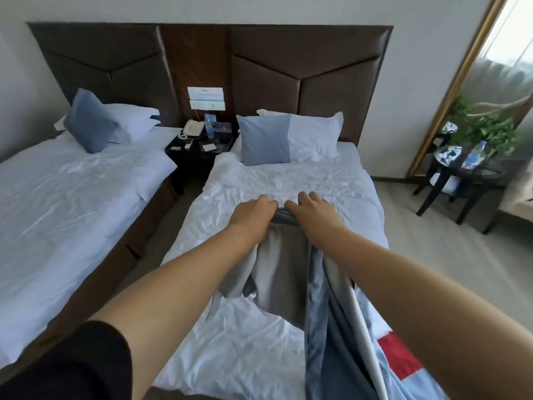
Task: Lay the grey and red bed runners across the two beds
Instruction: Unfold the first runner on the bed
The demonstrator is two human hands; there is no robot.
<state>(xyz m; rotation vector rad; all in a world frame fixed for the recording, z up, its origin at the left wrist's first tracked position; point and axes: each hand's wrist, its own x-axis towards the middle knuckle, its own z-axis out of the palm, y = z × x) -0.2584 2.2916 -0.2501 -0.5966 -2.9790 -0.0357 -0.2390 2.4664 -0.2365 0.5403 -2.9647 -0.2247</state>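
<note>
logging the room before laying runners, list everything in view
left bed, right bed: 2, white, side by side
headboard: 1, dark brown, behind both beds
cushions: 2, blue-grey, one per bed
pillows: several, white, behind cushions
nightstand: 1, black, between beds
phone: 1, white, on nightstand
side table: 1, dark, far right
water bottles: 2, clear, nightstand and side table
plant: 1, green, behind side table
grey runner: 1, grey, held above right bed
red-patched fabric: 1, red and blue, lower right
left hand, right hand: 2, bare, gripping grey runner
</note>
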